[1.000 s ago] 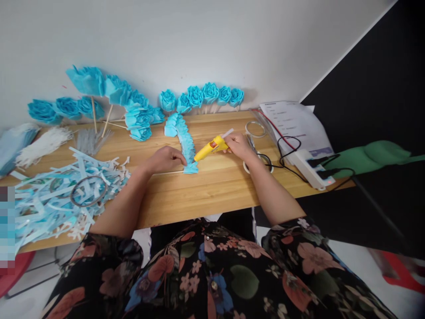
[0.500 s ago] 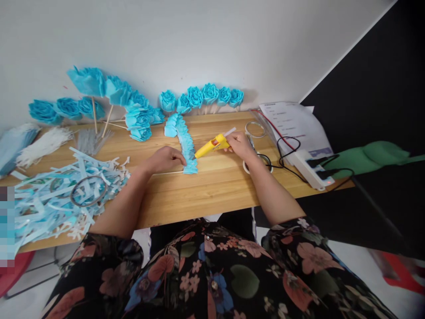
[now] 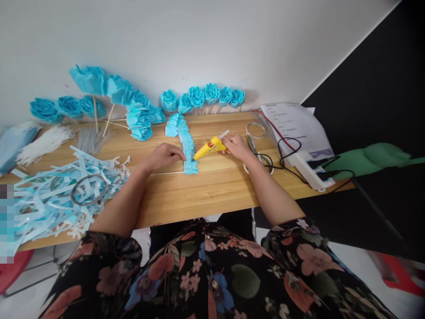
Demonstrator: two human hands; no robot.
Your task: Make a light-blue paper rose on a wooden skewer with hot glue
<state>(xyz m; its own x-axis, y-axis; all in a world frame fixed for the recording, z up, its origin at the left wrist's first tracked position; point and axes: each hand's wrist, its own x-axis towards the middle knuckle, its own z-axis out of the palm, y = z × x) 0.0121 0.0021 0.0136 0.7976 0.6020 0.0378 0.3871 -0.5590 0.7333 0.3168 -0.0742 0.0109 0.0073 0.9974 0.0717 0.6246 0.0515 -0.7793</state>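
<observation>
Frilly blue strip (image 3: 187,144) runs near-to-far, left hand (image 3: 161,157) right at its left edge, can't tell if pinching, right hand (image 3: 236,147) gripping the glue gun (image 3: 210,148).

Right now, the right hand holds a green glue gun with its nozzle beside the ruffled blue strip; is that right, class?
No, the colour is wrong: the head view shows that the glue gun is yellow. The right hand does hold it, with its nozzle beside the ruffled blue strip.
</observation>
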